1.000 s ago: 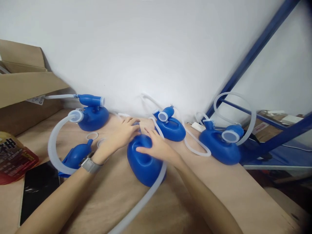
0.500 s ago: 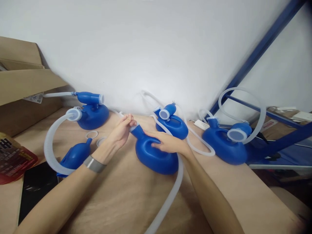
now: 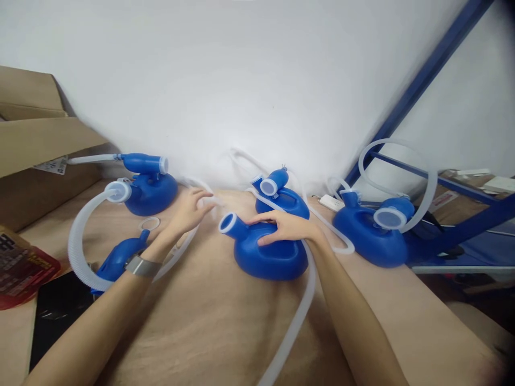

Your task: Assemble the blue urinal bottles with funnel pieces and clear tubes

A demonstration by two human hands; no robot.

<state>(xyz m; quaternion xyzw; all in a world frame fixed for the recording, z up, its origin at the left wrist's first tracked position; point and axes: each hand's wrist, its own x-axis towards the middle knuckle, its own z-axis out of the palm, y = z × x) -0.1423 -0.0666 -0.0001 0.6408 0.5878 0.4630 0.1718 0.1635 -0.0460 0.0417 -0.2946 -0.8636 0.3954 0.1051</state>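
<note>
A blue plastic bottle point(image 3: 261, 256) with an open spout lies on the wooden table point(image 3: 209, 327), spout pointing left. My right hand point(image 3: 287, 228) rests on top of it, thumb and fingers around its handle part. My left hand point(image 3: 188, 212) is just left of the spout, its fingers pinched on the end of a thin clear tube point(image 3: 179, 252) that curves back toward my wrist. A wider translucent hose point(image 3: 298, 316) runs under my right forearm toward the table's near edge.
Three more blue bottles stand along the wall: far left point(image 3: 151, 190) with a corrugated hose point(image 3: 76, 246), middle point(image 3: 281, 201), right point(image 3: 370, 236). A blue funnel piece point(image 3: 120, 257), white rings point(image 3: 149, 223), cardboard box point(image 3: 40, 139), red packet point(image 3: 20, 268) and blue frame point(image 3: 422, 80) surround them.
The bottle has slid right and turned so its spout faces left. My left hand has pulled away from the spout to the left, with the thin tube in its fingers.
</note>
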